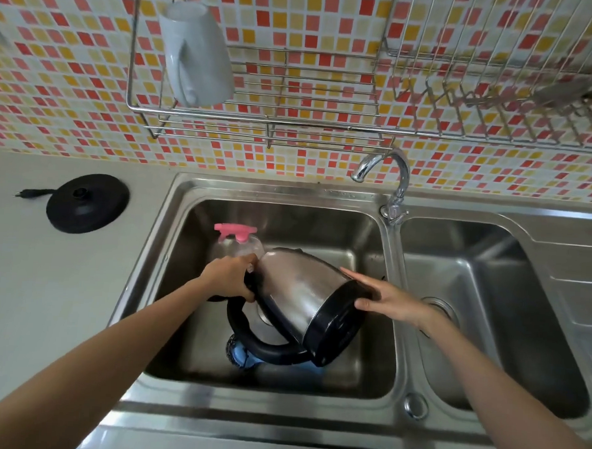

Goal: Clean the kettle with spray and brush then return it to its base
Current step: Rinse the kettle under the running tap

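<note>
A steel kettle (297,289) with a black handle and black bottom lies tilted on its side over the left sink basin (365,227). My left hand (229,277) grips the top of its handle near the lid. My right hand (388,301) presses flat, fingers straight, against the kettle's black bottom rim. Behind the kettle stands a clear spray bottle with a pink trigger head (235,232). A blue brush with dark bristles (239,354) lies on the basin floor under the handle, partly hidden. The black round kettle base (87,203) sits on the counter at the left, its cord trailing left.
A chrome tap (385,170) rises between the two basins, spout over the left one. The right basin (488,300) lies beside it. A wire rack (292,122) on the tiled wall holds an upturned white mug (195,53).
</note>
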